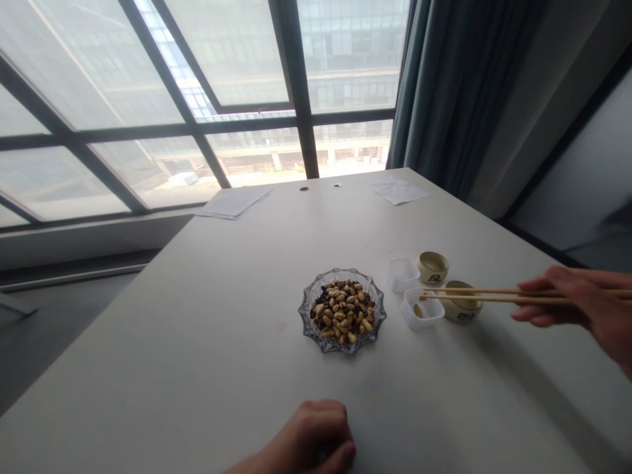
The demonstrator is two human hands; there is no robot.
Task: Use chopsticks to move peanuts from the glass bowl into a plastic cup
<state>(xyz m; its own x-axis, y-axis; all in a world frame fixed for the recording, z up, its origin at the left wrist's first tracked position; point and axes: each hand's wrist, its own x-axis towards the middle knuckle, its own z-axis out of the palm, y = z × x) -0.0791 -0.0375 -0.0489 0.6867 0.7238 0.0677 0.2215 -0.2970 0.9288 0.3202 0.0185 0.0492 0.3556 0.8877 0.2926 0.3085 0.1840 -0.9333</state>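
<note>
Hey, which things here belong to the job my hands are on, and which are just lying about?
Likely in the job:
right hand, holding chopsticks
near plastic tub, at the chopstick tips
far plastic tub
glass bowl of mixed nuts

Probably just lying about:
paper stack, far left
loose paper, far right

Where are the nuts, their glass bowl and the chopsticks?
Nuts (338, 307), head view: middle of the pile.
Glass bowl (305, 316), head view: its left wall.
Chopsticks (486, 299), head view: lower stick, near its middle.

Head-worn view, facing forward and down, table (207, 329) close, windows (232, 59) beyond
</note>
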